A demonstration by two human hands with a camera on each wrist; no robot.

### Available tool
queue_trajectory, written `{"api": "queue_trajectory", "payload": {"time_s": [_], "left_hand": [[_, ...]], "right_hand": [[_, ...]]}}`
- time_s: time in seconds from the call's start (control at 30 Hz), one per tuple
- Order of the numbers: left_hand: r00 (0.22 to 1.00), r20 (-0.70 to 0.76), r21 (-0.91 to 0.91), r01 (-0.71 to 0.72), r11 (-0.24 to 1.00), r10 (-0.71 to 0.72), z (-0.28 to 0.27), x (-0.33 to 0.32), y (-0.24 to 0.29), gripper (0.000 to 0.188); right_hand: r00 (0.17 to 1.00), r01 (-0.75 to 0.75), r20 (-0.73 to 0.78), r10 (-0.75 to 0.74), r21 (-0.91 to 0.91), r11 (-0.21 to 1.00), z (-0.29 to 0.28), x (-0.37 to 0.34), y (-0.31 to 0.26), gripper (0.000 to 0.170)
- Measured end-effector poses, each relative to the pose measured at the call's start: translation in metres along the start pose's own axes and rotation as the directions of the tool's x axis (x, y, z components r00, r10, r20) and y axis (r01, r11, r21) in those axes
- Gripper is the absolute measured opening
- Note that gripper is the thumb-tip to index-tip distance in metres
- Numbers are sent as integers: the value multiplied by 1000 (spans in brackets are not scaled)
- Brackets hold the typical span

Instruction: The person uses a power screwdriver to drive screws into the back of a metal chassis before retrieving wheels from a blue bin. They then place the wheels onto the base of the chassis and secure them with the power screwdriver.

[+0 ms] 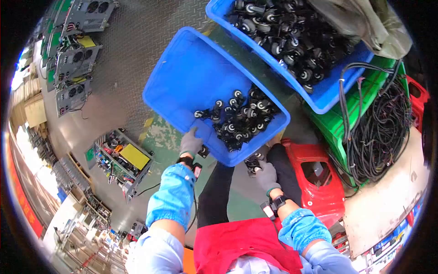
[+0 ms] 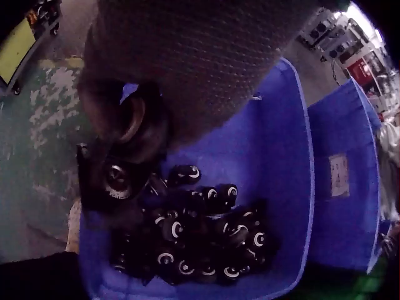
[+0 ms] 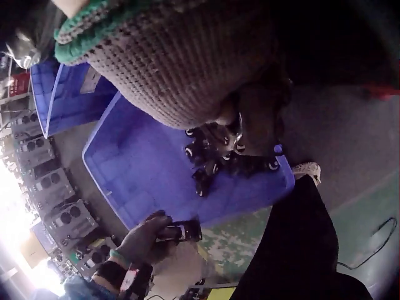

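My gloved left hand is at the near left rim of a blue bin. It grips a black caster, whose plate and wheel show below the fingers in the left wrist view. To the right, in front of the bin's near corner, my gloved right hand holds another black caster; the glove partly hides it in the right wrist view. Several casters with grey-centred wheels lie heaped in the near right part of the bin.
Behind stands a second blue bin full of casters, under a grey-green cover. At right are a green bin of black cables and a red plastic stool. An open electronics unit sits on the floor at left.
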State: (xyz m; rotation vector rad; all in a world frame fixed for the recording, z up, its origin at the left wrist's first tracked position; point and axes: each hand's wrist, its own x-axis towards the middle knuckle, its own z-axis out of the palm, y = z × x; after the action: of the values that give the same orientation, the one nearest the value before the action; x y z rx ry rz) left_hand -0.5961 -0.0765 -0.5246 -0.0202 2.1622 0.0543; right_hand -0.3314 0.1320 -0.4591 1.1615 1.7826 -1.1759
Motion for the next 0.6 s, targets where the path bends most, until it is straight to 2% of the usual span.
{"api": "queue_trajectory", "payload": {"time_s": [0.03,0.1,0.13,0.27,0.33,0.4,0.5,0.57,0.6], "left_hand": [[997,-13,137,-78,988,80,10,13,3,66],[985,58,253,-173,952,163,23,31,23,66],[974,100,301,-226,926,205,31,40,35,66],[937,156,292,-346,891,313,81,80,66,59],[943,162,344,-331,879,291,106,103,82,54],[944,211,419,-322,849,253,121,117,97,43],[994,113,483,-53,874,-3,152,138,99,39],[981,187,505,-145,851,56,156,142,77,44],[973,221,489,-167,856,63,148,137,75,47]], "right_hand": [[1000,3,-4,-3,0,1000,2,2,-2,32],[1000,-8,-19,8,-7,1000,8,4,4,34],[998,53,-18,-53,13,999,5,1,0,37],[984,174,50,-174,11,985,-6,-7,-13,33],[963,263,49,-266,62,963,-4,-11,-12,32],[961,258,92,-260,31,966,-4,-15,-17,31],[965,231,121,-233,29,973,-13,-14,-28,31],[971,178,158,-181,31,984,-20,-12,-37,31],[968,209,135,-211,28,978,-22,-9,-38,30]]}}
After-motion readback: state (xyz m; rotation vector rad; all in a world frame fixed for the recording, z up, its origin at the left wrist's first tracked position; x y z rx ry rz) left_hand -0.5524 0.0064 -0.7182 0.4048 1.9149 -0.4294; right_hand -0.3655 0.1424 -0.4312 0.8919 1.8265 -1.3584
